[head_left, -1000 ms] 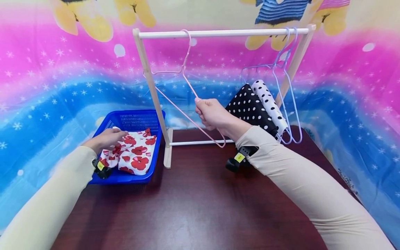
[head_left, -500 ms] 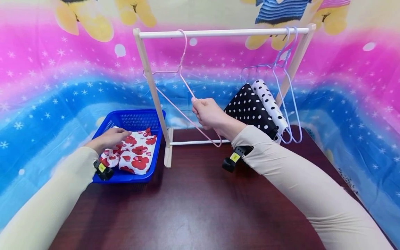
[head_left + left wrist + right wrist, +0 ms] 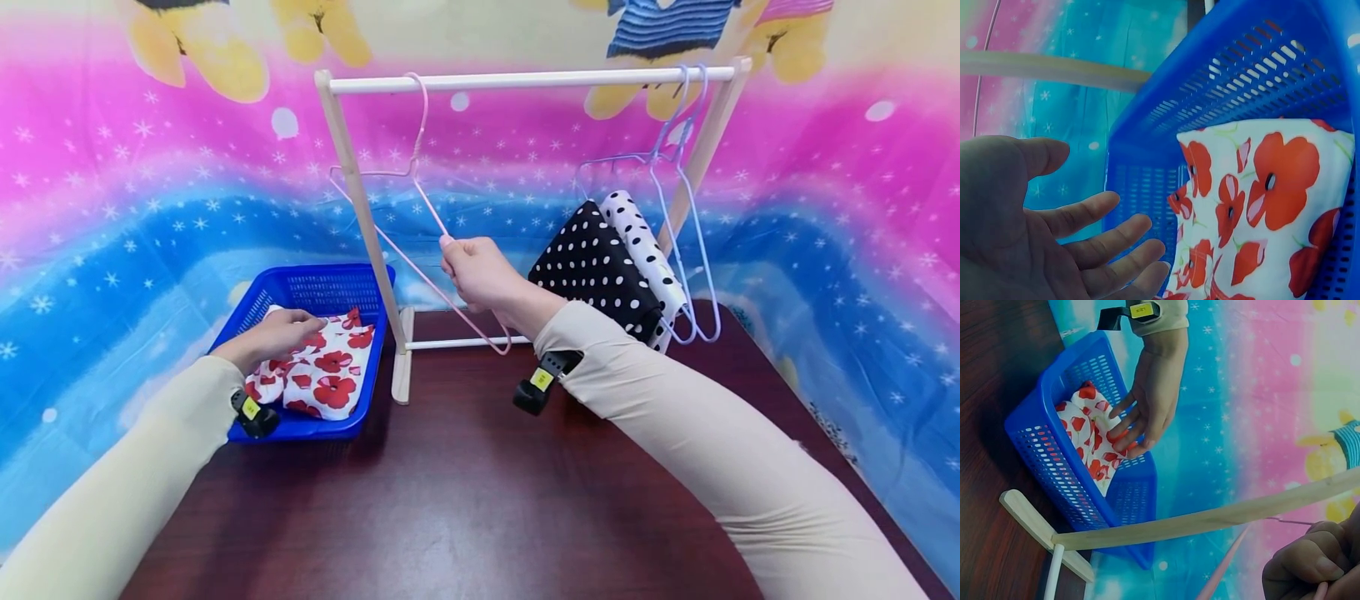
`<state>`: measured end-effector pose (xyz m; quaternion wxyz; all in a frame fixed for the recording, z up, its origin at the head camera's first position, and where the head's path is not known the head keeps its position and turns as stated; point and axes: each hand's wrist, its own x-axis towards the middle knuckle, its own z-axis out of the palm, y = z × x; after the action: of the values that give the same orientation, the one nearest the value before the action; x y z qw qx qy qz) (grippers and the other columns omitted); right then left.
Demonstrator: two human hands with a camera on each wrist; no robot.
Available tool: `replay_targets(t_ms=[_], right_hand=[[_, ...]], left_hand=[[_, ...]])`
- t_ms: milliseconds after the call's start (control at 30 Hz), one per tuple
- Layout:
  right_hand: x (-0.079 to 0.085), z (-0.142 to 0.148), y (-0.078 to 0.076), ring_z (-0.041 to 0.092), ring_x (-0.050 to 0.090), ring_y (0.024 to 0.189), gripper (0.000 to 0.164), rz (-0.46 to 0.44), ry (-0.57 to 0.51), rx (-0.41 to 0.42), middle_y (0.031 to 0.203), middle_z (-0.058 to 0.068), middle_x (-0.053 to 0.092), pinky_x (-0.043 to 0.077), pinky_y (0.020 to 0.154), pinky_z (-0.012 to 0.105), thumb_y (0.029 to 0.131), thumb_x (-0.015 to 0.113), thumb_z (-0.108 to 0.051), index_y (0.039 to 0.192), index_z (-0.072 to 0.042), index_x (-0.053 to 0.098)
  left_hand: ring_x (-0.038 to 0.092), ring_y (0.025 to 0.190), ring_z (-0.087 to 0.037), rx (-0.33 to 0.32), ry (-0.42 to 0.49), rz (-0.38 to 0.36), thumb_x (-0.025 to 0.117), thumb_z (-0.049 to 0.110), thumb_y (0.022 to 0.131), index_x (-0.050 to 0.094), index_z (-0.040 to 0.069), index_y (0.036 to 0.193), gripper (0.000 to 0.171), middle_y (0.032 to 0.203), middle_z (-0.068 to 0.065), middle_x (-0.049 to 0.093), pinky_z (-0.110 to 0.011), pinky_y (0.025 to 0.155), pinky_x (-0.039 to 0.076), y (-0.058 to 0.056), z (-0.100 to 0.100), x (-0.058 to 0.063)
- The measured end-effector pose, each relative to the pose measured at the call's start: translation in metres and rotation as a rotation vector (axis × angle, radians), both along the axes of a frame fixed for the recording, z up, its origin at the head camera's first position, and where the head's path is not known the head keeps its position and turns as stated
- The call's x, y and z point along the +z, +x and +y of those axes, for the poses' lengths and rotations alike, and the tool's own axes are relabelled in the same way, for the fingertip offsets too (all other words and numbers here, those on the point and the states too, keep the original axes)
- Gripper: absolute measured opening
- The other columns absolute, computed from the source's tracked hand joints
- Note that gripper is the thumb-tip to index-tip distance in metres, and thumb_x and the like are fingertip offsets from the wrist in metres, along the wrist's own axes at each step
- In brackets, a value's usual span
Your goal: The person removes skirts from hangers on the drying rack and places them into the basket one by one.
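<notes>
My right hand (image 3: 480, 271) grips the sloping side of a pink clothes hanger (image 3: 431, 207), whose hook sits over the top rail of a small wooden rack (image 3: 517, 81). Over the blue basket (image 3: 315, 432) is my left hand (image 3: 281, 333), fingers spread and relaxed, holding nothing. Inside the basket lies a white cloth with red flowers (image 3: 335, 389), partly hidden under that hand in the head view. The left wrist view shows the palm beside the cloth (image 3: 1272, 187), fingertips near its edge. Curled fingers of the right hand (image 3: 1307, 562) show in the right wrist view.
At the rack's right end hang two pale purple hangers (image 3: 712, 287), bearing a black polka-dot cloth (image 3: 592, 267) and a white polka-dot cloth (image 3: 641, 246). The rack's left post (image 3: 356, 200) stands between basket and right hand. A dark wooden table (image 3: 465, 492) lies beneath.
My right hand has moved left, and the pink hanger's hook has slid left along the rail with it. The left hand has shifted slightly right over the floral cloth.
</notes>
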<state>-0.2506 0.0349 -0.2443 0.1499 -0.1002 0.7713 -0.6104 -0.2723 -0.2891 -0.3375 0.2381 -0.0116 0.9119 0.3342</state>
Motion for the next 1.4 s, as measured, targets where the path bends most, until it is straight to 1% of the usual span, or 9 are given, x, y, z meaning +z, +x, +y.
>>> replay_targets(t_ms=[167, 267, 400, 533, 733, 933, 1133, 1267, 1400], right_hand=[[-0.001, -0.005, 0.001, 0.012, 0.023, 0.043, 0.052, 0.028, 0.028, -0.002, 0.049, -0.003, 0.030, 0.021, 0.044, 0.026, 0.111, 0.032, -0.041, 0.073, -0.007, 0.046], [-0.001, -0.007, 0.002, 0.012, 0.024, 0.044, 0.052, 0.025, 0.029, -0.001, 0.050, -0.003, 0.030, 0.022, 0.045, 0.026, 0.111, 0.032, -0.042, 0.075, -0.008, 0.048], [-0.001, -0.008, 0.003, 0.011, 0.024, 0.045, 0.050, -0.003, -0.003, 0.020, 0.055, -0.003, 0.033, 0.023, 0.046, 0.025, 0.111, 0.031, -0.041, 0.079, -0.008, 0.049], [-0.001, -0.008, 0.005, 0.011, 0.026, 0.046, 0.043, -0.006, -0.039, 0.043, 0.060, -0.002, 0.035, 0.024, 0.046, 0.024, 0.112, 0.031, -0.035, 0.085, -0.007, 0.051], [-0.003, -0.010, 0.008, 0.011, 0.031, 0.048, 0.034, -0.003, -0.078, 0.030, 0.061, -0.001, 0.036, 0.029, 0.048, 0.024, 0.112, 0.033, -0.025, 0.092, -0.006, 0.053], [-0.003, -0.009, 0.009, 0.011, 0.036, 0.048, 0.030, 0.020, -0.052, 0.022, 0.061, -0.001, 0.039, 0.038, 0.050, 0.025, 0.111, 0.035, -0.023, 0.094, -0.006, 0.053], [-0.002, -0.009, 0.010, 0.013, 0.042, 0.050, 0.030, 0.052, -0.021, 0.036, 0.063, 0.001, 0.044, 0.044, 0.049, 0.026, 0.111, 0.036, -0.023, 0.095, -0.005, 0.053], [-0.002, -0.008, 0.011, 0.012, 0.042, 0.049, 0.030, 0.078, -0.012, 0.050, 0.063, 0.001, 0.045, 0.043, 0.049, 0.026, 0.111, 0.038, -0.024, 0.096, -0.004, 0.054], [-0.004, -0.007, 0.011, 0.013, 0.043, 0.048, 0.030, 0.139, 0.007, 0.066, 0.064, 0.002, 0.047, 0.041, 0.048, 0.025, 0.111, 0.040, -0.023, 0.095, -0.003, 0.055]], left_hand=[[0.039, 0.143, -0.050, -0.001, -0.003, 0.026, 0.031, 0.050, 0.108, 0.028, -0.003, 0.154, 0.070, 0.155, -0.032, 0.037, -0.061, 0.115, 0.038, 0.001, 0.008, 0.000], [0.041, 0.141, -0.049, -0.013, -0.001, 0.042, 0.032, 0.048, 0.109, 0.030, -0.003, 0.154, 0.068, 0.154, -0.032, 0.039, -0.061, 0.114, 0.040, 0.003, 0.012, 0.001], [0.045, 0.138, -0.048, -0.023, -0.009, 0.077, 0.033, 0.047, 0.109, 0.033, -0.002, 0.152, 0.065, 0.151, -0.031, 0.043, -0.060, 0.111, 0.043, 0.006, 0.017, 0.002], [0.050, 0.131, -0.045, -0.031, -0.022, 0.109, 0.035, 0.046, 0.109, 0.037, -0.002, 0.151, 0.064, 0.145, -0.029, 0.048, -0.057, 0.106, 0.048, 0.010, 0.021, 0.003], [0.054, 0.122, -0.040, -0.049, -0.017, 0.148, 0.037, 0.044, 0.109, 0.041, -0.002, 0.148, 0.061, 0.139, -0.029, 0.053, -0.053, 0.099, 0.052, 0.016, 0.027, 0.005], [0.053, 0.128, -0.043, -0.020, 0.001, 0.167, 0.038, 0.046, 0.108, 0.041, 0.000, 0.148, 0.061, 0.142, -0.027, 0.051, -0.055, 0.103, 0.050, 0.021, 0.032, 0.007], [0.053, 0.129, -0.043, 0.017, 0.020, 0.208, 0.039, 0.045, 0.108, 0.044, 0.002, 0.146, 0.058, 0.142, -0.027, 0.052, -0.056, 0.104, 0.050, 0.028, 0.038, 0.011], [0.054, 0.125, -0.040, 0.034, 0.038, 0.240, 0.042, 0.040, 0.108, 0.048, 0.002, 0.141, 0.051, 0.138, -0.025, 0.055, -0.054, 0.103, 0.052, 0.032, 0.046, 0.012], [0.056, 0.122, -0.038, 0.048, 0.047, 0.276, 0.043, 0.038, 0.108, 0.052, 0.002, 0.138, 0.047, 0.136, -0.023, 0.056, -0.052, 0.101, 0.052, 0.037, 0.053, 0.012]])
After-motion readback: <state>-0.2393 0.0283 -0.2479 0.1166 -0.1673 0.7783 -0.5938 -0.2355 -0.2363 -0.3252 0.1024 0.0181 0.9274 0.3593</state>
